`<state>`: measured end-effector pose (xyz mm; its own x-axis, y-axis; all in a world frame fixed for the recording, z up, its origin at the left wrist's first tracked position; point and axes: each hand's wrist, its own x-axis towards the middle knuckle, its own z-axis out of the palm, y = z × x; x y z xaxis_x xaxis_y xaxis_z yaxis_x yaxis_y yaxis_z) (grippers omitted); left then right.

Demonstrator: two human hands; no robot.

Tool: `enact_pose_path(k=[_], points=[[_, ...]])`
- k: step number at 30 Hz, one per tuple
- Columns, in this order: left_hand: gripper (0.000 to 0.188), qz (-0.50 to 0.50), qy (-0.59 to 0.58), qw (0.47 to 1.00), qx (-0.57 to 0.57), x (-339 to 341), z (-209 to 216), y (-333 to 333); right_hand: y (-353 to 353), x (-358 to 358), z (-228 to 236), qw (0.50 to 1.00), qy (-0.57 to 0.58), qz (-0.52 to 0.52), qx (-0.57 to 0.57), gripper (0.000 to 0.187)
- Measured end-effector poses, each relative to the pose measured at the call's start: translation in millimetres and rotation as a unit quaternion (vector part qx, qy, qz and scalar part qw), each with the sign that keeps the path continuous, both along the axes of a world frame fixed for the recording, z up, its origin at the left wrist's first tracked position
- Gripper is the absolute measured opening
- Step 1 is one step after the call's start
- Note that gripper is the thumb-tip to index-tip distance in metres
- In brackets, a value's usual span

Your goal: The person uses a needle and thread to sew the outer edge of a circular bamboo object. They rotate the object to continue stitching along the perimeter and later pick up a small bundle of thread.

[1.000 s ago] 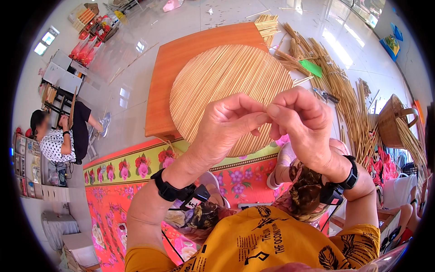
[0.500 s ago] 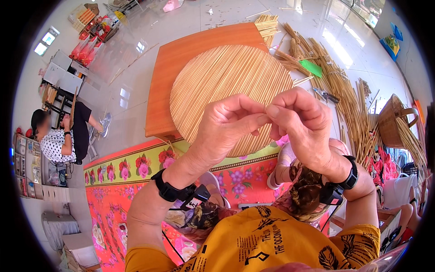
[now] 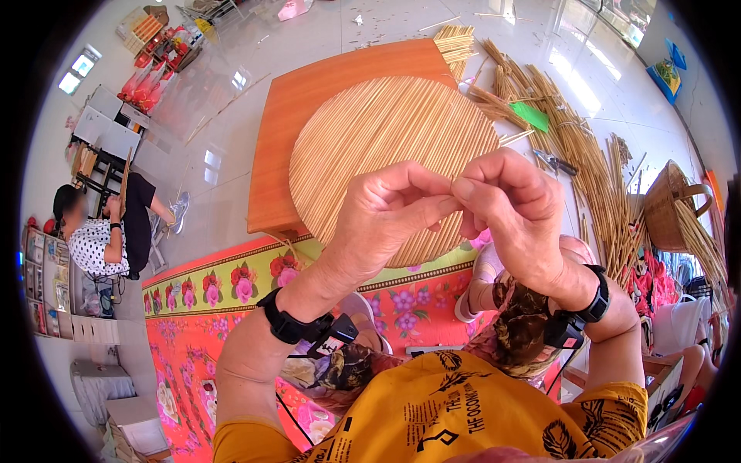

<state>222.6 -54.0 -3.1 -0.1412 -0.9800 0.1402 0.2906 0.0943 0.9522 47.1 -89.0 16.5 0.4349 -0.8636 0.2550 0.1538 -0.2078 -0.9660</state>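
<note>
My left hand (image 3: 390,212) and my right hand (image 3: 513,208) meet fingertip to fingertip above the near edge of a round mat of straight straw-coloured stalks (image 3: 386,147). Each hand pinches with thumb and forefinger. Whatever lies between the fingertips is too small or too hidden to make out. The round mat rests on an orange-brown wooden table (image 3: 282,131) and reaches past its near and right edges. Both wrists wear black straps with small devices.
Bundles of stalks (image 3: 563,123) lie on the floor at right, with pruning shears (image 3: 556,162) and a green sheet (image 3: 530,116). A wicker basket (image 3: 668,204) stands far right. A floral cloth (image 3: 231,339) covers the floor near me. Another person (image 3: 96,239) sits at left.
</note>
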Motion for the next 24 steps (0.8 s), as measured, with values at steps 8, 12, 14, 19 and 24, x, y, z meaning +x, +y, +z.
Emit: enact_pose_path(k=[8, 12, 14, 19, 24], points=[[0.008, 0.001, -0.009, 1.0, 0.011, 1.7, -1.9, -0.6, -0.4, -0.9, -1.2, 1.0, -0.007, 0.011, 0.004, 0.005], [0.011, 0.024, 0.028, 0.999, -0.013, 3.0, -4.0, -2.5, -0.3, 0.0, 1.3, 0.999, -0.025, 0.027, 0.021, 0.007], [0.012, 0.037, 0.03, 0.998, -0.052, 7.1, -1.7, -3.5, -2.8, 0.3, 1.3, 0.997, -0.037, 0.053, 0.046, 0.009], [0.017, 0.027, 0.036, 0.994, -0.095, 15.4, 1.5, -4.8, -8.0, -0.1, 4.5, 0.984, -0.036, 0.114, 0.131, 0.012], [0.012, 0.061, -0.046, 0.992, -0.098, 8.5, 12.7, -1.3, -8.8, -0.4, 4.4, 0.983, -0.021, 0.127, 0.13, 0.012]])
